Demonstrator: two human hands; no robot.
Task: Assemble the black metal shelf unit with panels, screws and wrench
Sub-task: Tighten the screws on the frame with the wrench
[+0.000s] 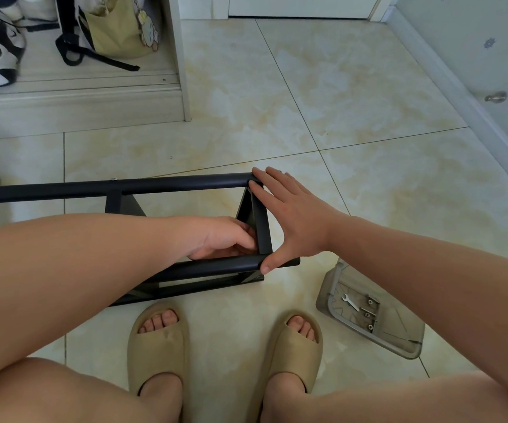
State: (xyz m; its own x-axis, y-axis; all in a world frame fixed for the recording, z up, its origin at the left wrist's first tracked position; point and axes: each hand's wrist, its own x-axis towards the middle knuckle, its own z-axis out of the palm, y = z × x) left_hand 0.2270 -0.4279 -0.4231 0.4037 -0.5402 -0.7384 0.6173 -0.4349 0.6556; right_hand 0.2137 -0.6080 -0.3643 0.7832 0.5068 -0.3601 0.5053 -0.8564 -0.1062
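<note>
The black metal shelf frame [167, 185] lies on its side on the tiled floor, two round tubes running left to right with flat panels between them. My right hand [289, 215] spans the end panel [262, 221]: straight fingers press the far tube's end, the thumb presses the near tube [216, 265]. My left hand [225, 238] reaches inside the frame, fingers curled against the inner face of that end panel; whatever they hold is hidden. A small silver wrench [350, 302] and a few screws [369, 314] lie in a grey tray [399, 346] at the right.
My two feet in beige slippers [158, 346] stand just in front of the frame. A white cabinet with shoes and a bag [118, 29] is at the far left. A wall with a door stopper [495, 97] runs along the right.
</note>
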